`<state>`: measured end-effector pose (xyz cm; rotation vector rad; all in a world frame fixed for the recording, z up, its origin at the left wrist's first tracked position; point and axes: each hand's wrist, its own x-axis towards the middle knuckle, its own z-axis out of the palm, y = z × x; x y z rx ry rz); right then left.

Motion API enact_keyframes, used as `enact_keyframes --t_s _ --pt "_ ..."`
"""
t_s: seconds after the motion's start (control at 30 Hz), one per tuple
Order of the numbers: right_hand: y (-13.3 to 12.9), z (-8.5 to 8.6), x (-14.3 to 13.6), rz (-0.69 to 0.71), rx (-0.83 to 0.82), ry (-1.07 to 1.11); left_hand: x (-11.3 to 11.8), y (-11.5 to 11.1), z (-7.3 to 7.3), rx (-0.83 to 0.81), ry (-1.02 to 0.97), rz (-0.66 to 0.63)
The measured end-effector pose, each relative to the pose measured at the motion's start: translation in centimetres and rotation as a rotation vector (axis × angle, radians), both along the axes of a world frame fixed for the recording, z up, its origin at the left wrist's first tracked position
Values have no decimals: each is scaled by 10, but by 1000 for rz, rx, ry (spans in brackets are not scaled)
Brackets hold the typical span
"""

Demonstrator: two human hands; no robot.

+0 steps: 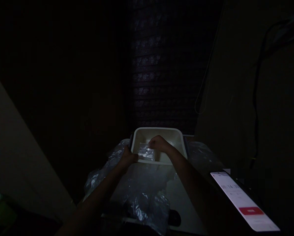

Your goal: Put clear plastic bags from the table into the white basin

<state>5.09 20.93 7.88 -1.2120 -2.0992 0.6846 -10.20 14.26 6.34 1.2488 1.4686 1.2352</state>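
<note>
A white plastic bin (159,128) stands in front of me in very dim light. My right hand (159,143) is inside it, fingers pinched on the top edge of a small clear plastic bag (147,152). The bag lies toward the bin's near left side, shiny and creased; its contents, if any, are too dark to make out. At the near left corner, my left hand (127,160) is on the bin's rim, fingers closed around it beside the bag's lower edge.
Crumpled clear plastic sheeting (143,206) spreads before the bin and along both sides. A lit phone (245,200) showing a timer lies at the right. A dark rounded object (174,218) sits near the front edge. A green container (0,209) is at lower left; a ridged dark shutter (147,77) rises behind.
</note>
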Motion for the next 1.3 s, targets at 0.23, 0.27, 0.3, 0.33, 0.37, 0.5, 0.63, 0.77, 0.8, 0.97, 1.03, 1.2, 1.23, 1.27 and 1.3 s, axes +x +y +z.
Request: enact_keyframes --t_s 0.23,0.27,0.3,0.33,0.37,0.5,0.63,0.77,0.8,0.97,1.03,1.2,1.23,1.27,1.3 --pt "-3 -9 -13 -39 91 -157 -1 2 -5 13 18 13" --pt "-3 -11 -13 -49 99 -173 -2 2 -4 11 11 8" --pt "-2 -13 -14 -60 104 -185 -2 2 -3 8 0 0" --pt "-2 -14 -14 -71 105 -189 -1 2 -2 -1 -7 -6" --pt "-1 -15 -14 -87 111 -184 -1 2 -1 -12 -10 -6" --pt "1 -11 -10 -178 196 -93 -1 1 3 -44 21 18" --pt "-4 2 -13 -123 100 68 0 2 3 -53 19 28" --pt "-16 8 -28 111 -260 88 2 2 5 -47 -14 8" --pt "-18 7 -33 136 -311 54 3 2 5 -52 -22 6" --pt "-21 2 -45 177 -285 -91 2 6 4 -62 -64 16" --pt "-19 0 -45 194 -250 -86 2 9 3 -54 -70 17" --pt "-12 10 -31 48 -229 101 5 13 6 -16 -112 21" --pt "-12 14 -25 9 -206 139 6 14 7 -10 -122 38" --pt "-12 19 -18 -23 -173 173 7 15 9 -5 -135 53" --pt "-12 23 -10 -56 -139 200 9 16 10 1 -150 66"
